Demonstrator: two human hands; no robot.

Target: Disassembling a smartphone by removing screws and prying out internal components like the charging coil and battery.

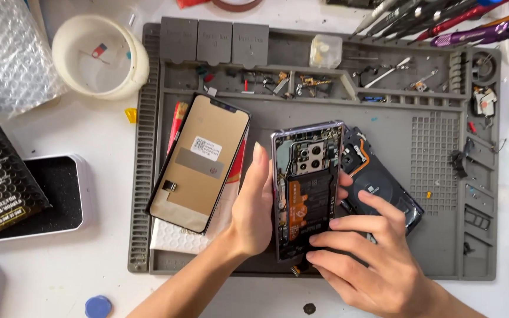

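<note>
Opened phone [306, 188] held upright-tilted over the centre of the grey work mat [437, 147], near its front edge; internals, orange flex and camera cluster exposed. Left hand [253, 206] clamped on the phone's left long edge, thumb pointing toward the mat's rear edge. Right hand [372, 253] closed on the phone's lower right corner, fingertips laid across the bottom of the frame and right edge. Dark back cover [384, 188] lying just beside and partly under the phone's right edge. Replacement screen panel [200, 162] face down toward the mat's left edge, resting on a white foam sheet [172, 238], near the left hand but apart from it. Small parts trays [301, 82] along the rear edge. Gridded patch toward the right edge bare, open room there. White bowl [98, 56] off the mat's rear left corner
</note>
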